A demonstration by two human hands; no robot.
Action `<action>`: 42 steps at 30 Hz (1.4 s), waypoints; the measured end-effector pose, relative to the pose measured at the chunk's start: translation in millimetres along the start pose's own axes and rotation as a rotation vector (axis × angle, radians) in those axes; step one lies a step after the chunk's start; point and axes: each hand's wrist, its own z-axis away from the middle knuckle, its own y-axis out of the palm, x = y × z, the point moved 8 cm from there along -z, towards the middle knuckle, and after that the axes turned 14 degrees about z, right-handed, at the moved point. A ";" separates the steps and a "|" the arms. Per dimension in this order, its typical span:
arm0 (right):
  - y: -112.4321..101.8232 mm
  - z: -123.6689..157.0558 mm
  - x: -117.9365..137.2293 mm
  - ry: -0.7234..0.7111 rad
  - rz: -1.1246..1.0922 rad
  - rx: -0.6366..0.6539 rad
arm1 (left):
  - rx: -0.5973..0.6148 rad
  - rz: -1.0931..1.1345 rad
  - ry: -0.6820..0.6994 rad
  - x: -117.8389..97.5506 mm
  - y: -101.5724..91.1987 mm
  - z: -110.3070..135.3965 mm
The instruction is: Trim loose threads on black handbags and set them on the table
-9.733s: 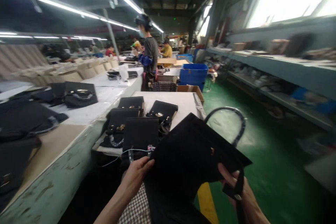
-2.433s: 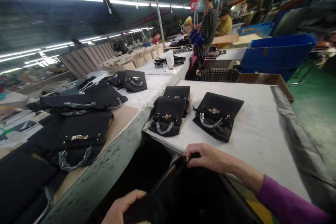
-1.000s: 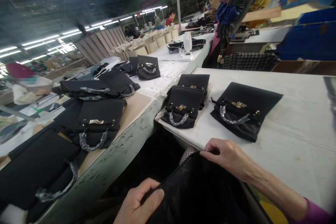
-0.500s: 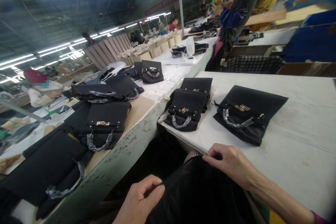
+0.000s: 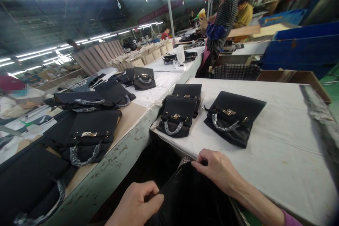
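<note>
At the bottom of the head view, both of my hands pinch the upper edge of a soft black cloth [image 5: 193, 197] over my lap. My left hand [image 5: 139, 203] grips it lower down, thumb against curled fingers. Farther up, my right hand [image 5: 218, 169] nips the edge between thumb and fingers, close to the white table's near side. The cloth's lower part runs out of view. Beyond my right hand, a black handbag [image 5: 235, 118] with gold hardware and a plastic-wrapped handle lies on the white table. To its left, a smaller black handbag [image 5: 180, 109] overlaps another black handbag [image 5: 194, 90].
The white table [image 5: 286, 141] stands ahead and right. Along the left runs a long bench [image 5: 137, 109] bearing several black handbags [image 5: 92, 125]. A dark gap lies below the bench edge. A co-worker in a striped top [image 5: 224, 17] stands beyond, near an open cardboard box [image 5: 293, 77].
My view has turned to the right, so the bags and tables sit farther left and more of the white table's right end shows. Both hands keep their pinch on the black cloth.
</note>
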 end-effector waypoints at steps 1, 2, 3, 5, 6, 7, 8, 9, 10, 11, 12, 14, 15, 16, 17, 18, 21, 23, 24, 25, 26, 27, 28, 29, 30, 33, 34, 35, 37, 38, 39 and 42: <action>0.5 -0.6 1.3 -0.002 0.003 -0.003 | 0.016 -0.047 0.019 -6.1 1.0 -1.9; 0.9 -1.1 2.5 -0.003 0.007 -0.007 | 0.028 -0.108 0.048 -13.3 1.8 -4.2; 1.0 -1.6 3.4 -0.005 0.009 -0.011 | 0.036 -0.178 0.081 -20.7 2.7 -6.9; 0.9 -1.8 3.8 -0.004 0.010 -0.022 | 0.050 -0.340 0.135 -33.1 6.1 -12.7; 0.6 -1.5 3.2 0.000 0.009 -0.028 | 0.055 -0.418 0.156 -37.4 8.2 -15.7; 0.5 -1.1 2.3 0.005 0.007 -0.032 | 0.060 -0.487 0.171 -40.4 10.7 -18.4; 0.4 -0.6 1.2 0.011 0.004 -0.035 | 0.065 -0.544 0.183 -42.1 13.2 -20.8; 0.5 -0.1 0.1 0.017 -0.001 -0.034 | 0.068 -0.585 0.190 -43.0 15.2 -22.8; 0.5 0.2 -0.8 0.020 -0.007 -0.031 | 0.064 -0.607 0.192 -43.1 16.3 -24.5; 0.4 0.4 -1.4 0.022 -0.013 -0.028 | 0.058 -0.613 0.188 -42.5 16.7 -26.0; 0.2 0.4 -1.9 0.023 -0.019 -0.026 | 0.053 -0.602 0.179 -41.5 16.6 -27.4; -0.9 0.2 -2.9 0.029 -0.023 -0.022 | 0.059 -0.526 0.166 -39.6 16.6 -30.5; -1.5 0.1 -3.6 0.036 -0.025 -0.020 | 0.070 -0.469 0.174 -39.7 17.4 -32.4; -2.1 0.2 -4.5 0.045 -0.029 -0.018 | 0.085 -0.408 0.192 -40.8 18.6 -34.7; -2.7 0.5 -5.2 0.053 -0.035 -0.018 | 0.103 -0.349 0.214 -42.3 20.3 -37.5; -3.3 1.0 -5.4 0.056 -0.044 -0.018 | 0.117 -0.297 0.237 -44.1 22.2 -40.9; -5.2 3.2 -4.7 0.051 -0.063 -0.026 | 0.141 -0.192 0.278 -48.5 27.8 -52.5; -6.0 4.6 -4.4 0.049 -0.066 -0.028 | 0.134 -0.146 0.292 -50.8 30.4 -59.0; -6.3 5.1 -4.6 0.049 -0.067 -0.027 | 0.123 -0.128 0.295 -51.5 31.0 -61.3; -6.8 5.5 -4.6 0.047 -0.071 -0.026 | 0.113 -0.111 0.293 -51.5 31.5 -62.9; -7.2 5.9 -4.5 0.041 -0.078 -0.025 | 0.101 -0.092 0.286 -50.9 31.6 -64.0; -7.6 6.1 -4.3 0.036 -0.084 -0.023 | 0.086 -0.072 0.276 -49.6 31.3 -64.6; -7.7 6.3 -4.2 0.033 -0.091 -0.018 | 0.068 -0.050 0.263 -47.6 30.6 -65.2; -7.7 6.5 -4.2 0.033 -0.097 -0.012 | 0.054 -0.026 0.243 -44.7 30.1 -65.8; -7.5 6.6 -4.3 0.034 -0.100 -0.007 | 0.043 -0.003 0.219 -41.2 29.9 -66.7; -6.9 6.9 -3.7 0.036 -0.098 -0.001 | 0.031 0.041 0.148 -31.4 30.9 -71.6; -6.6 7.1 -3.5 0.036 -0.096 -0.001 | 0.036 0.048 0.129 -29.7 31.8 -73.9; -6.0 7.3 -3.7 0.039 -0.096 0.000 | 0.049 0.059 0.112 -29.0 33.2 -76.4; -4.5 7.7 -4.7 0.048 -0.098 0.007 | 0.116 0.095 0.099 -31.6 38.7 -81.0; -4.2 7.8 -5.7 0.054 -0.101 0.009 | 0.160 0.108 0.107 -34.9 42.2 -82.8; -4.1 7.8 -7.0 0.058 -0.106 0.009 | 0.197 0.111 0.124 -38.7 45.2 -84.1; -6.3 7.7 -12.0 0.057 -0.153 0.015 | 0.232 0.065 0.192 -47.4 49.1 -86.7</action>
